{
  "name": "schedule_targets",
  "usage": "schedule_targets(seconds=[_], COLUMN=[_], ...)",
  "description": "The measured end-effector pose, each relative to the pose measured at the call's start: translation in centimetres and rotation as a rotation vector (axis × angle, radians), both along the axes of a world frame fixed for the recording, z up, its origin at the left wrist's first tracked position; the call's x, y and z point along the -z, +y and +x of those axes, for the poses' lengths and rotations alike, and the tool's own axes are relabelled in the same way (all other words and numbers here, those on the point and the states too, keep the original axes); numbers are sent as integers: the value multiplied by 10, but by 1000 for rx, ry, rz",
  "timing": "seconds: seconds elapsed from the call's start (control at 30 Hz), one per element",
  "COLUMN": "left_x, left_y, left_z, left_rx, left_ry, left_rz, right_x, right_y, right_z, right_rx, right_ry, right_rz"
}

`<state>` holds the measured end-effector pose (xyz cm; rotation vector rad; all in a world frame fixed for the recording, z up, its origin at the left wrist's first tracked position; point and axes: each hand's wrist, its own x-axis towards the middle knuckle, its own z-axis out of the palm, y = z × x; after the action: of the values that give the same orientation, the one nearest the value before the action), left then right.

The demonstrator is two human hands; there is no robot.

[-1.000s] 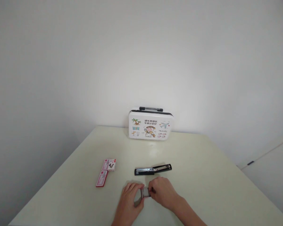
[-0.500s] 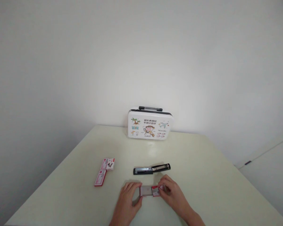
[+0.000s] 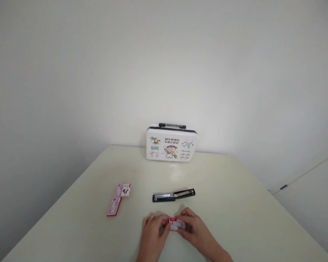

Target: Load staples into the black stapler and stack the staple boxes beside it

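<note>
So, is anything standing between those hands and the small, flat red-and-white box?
Nothing visible does: the left hand and the right hand already hold the small, flat red-and-white box at opposite ends. The opened black-and-silver metal stapler lies beyond it on the table, not between.

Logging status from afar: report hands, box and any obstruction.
Left hand, right hand: both gripping small red-and-white box, one at each end. Black stapler lying unfolded just beyond, not in the way.

Left hand (image 3: pixel 153 230) and right hand (image 3: pixel 196 228) apparently pinch.
</note>
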<state>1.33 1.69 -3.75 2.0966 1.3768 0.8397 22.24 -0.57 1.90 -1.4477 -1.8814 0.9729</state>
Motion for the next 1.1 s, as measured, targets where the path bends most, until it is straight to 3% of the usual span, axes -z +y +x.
schedule_targets(seconds=[0.13, 0.3, 0.43, 0.63, 0.97, 1.1], left_x=[1, -10, -18, -20, -25, -25], left_y=[2, 46, 72, 50, 41, 41], left_z=[-5, -23, -24, -17, -18, -17], left_rx=[-24, -183, -96, 43, 53, 45], left_ry=[14, 53, 80, 92, 93, 92], left_rz=[18, 61, 50, 24, 0, -9], right_x=[9, 10, 0, -8, -4, -7], right_y=[-1, -1, 6, 33, 47, 40], right_z=[-6, -10, -14, -16, -26, -24], right_rx=[28, 102, 46, 66, -37, 139], right_ry=[-48, -199, -201, -190, -268, -333], right_rz=[-5, 23, 156, 256, 221, 253])
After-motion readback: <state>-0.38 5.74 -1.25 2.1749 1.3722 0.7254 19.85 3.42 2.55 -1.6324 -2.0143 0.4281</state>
